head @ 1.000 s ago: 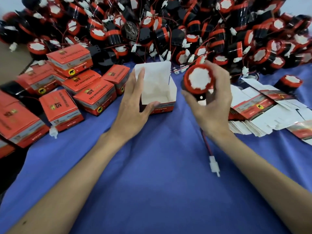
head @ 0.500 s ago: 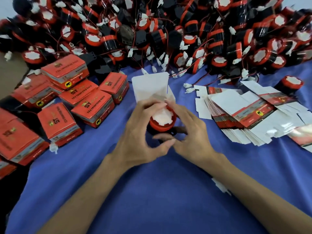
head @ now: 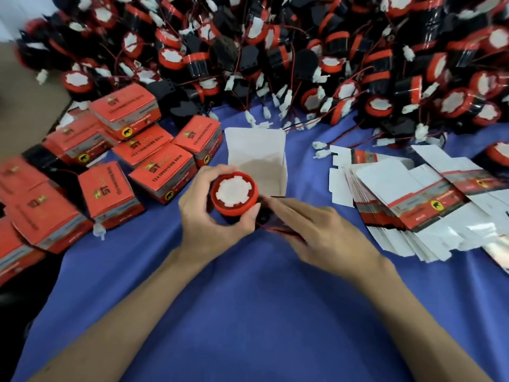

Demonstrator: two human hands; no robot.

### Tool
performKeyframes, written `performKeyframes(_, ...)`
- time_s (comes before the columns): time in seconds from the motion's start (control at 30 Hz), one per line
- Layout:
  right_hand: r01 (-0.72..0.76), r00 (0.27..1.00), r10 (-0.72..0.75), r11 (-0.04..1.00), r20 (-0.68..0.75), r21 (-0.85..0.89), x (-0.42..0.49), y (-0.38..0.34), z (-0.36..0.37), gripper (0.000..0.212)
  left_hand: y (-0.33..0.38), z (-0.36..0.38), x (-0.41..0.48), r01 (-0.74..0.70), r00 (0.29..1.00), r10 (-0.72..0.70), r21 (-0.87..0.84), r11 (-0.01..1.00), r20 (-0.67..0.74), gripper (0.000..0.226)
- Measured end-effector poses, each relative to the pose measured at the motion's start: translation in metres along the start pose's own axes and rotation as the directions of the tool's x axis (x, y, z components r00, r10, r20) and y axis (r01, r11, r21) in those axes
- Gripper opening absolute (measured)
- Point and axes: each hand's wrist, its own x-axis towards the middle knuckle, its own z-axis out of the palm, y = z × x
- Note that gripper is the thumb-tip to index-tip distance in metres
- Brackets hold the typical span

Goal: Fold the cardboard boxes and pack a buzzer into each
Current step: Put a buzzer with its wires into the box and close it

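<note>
Blue cloth covers the bench, and near its middle the left hand grips a buzzer, fingers and thumb curled round its black body. The red rim and white centre face up. The buzzer sits just in front of the open box and partly covers the box's near edge. It is not inside. The box stands on the cloth with its white lid flap raised at the back.

The right hand reaches in from the right, its fingers closed on the buzzer's red-and-black wire just beside the body. Motion blur hides how the fingertips lie.

To the left, closed boxes in red print lie in a loose cluster, some stacked, some tilted. To the right lies a fanned stack of flat box blanks, mostly white side up. Along the far side runs a deep heap of buzzers — black bodies, red bands, white connectors and thin wires tangled together.
</note>
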Motion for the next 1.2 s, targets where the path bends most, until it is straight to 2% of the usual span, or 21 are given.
performKeyframes(0.07,0.01,1.0,-0.01,1.0,-0.013,0.009,-0.001,0.002,0.001,0.035,-0.001,-0.001,0.0,0.013,0.999,-0.012,-0.021,1.0,0.04,0.042)
performKeyframes(0.17,0.02,0.987,-0.018,1.0,-0.16,0.012,0.001,0.003,0.002,0.047,0.0,-0.002,0.0,0.005,0.994,0.003,-0.071,0.997,0.114,0.041)
performKeyframes(0.27,0.067,0.961,-0.059,0.997,-0.27,0.023,-0.001,0.006,0.007,0.045,0.001,-0.001,0.001,-0.02,0.989,0.034,-0.097,0.995,0.144,0.04)
performKeyframes(0.37,0.035,0.961,-0.002,0.993,-0.276,0.116,-0.001,0.007,0.014,0.043,-0.002,-0.001,0.002,-0.019,0.986,0.044,-0.152,0.988,0.163,0.039)
performKeyframes(0.47,0.016,0.955,0.019,0.993,-0.295,0.118,0.001,0.0,0.019,0.032,-0.005,-0.001,0.0,-0.016,0.982,0.056,-0.215,0.977,0.182,0.04)
performKeyframes(0.6,-0.146,0.889,0.213,0.971,-0.405,0.189,0.004,-0.008,0.024,0.036,0.004,0.0,-0.004,0.093,0.97,-0.028,-0.261,0.961,0.243,0.044)
performKeyframes(0.67,-0.207,0.848,0.31,0.941,-0.43,0.269,0.006,-0.012,0.026,0.052,0.013,0.005,-0.009,0.15,0.956,-0.063,-0.294,0.944,0.287,0.05)
performKeyframes(0.73,-0.211,0.841,0.357,0.908,-0.407,0.361,0.005,-0.013,0.026,0.056,0.025,0.012,-0.013,0.225,0.942,-0.11,-0.354,0.908,0.316,0.05)
performKeyframes(0.83,-0.244,0.818,0.456,0.827,-0.35,0.507,0.002,-0.01,0.026,0.044,0.038,0.018,-0.017,0.299,0.928,-0.15,-0.44,0.847,0.342,0.05)
performKeyframes(0.93,-0.284,0.769,0.563,0.725,-0.303,0.628,0.004,-0.006,0.022,0.021,0.041,0.02,-0.018,0.334,0.919,-0.167,-0.484,0.809,0.356,0.055)
performKeyframes(0.97,-0.292,0.766,0.578,0.702,-0.281,0.649,0.003,-0.005,0.023,0.025,0.041,0.019,-0.018,0.356,0.915,-0.181,-0.509,0.784,0.361,0.055)
performKeyframes(1.03,-0.305,0.789,0.574,0.676,-0.219,0.671,0.002,-0.005,0.023,0.037,0.041,0.02,-0.018,0.39,0.908,-0.201,-0.566,0.726,0.367,0.058)
performKeyframes(1.1,-0.296,0.831,0.53,0.677,-0.168,0.674,0.0,-0.005,0.025,0.046,0.039,0.021,-0.019,0.389,0.913,-0.219,-0.578,0.717,0.343,0.063)
performKeyframes(1.2,-0.268,0.865,0.496,0.573,-0.068,0.774,0.002,-0.009,0.022,0.032,0.038,0.021,-0.017,0.325,0.941,-0.219,-0.513,0.794,0.259,0.057)
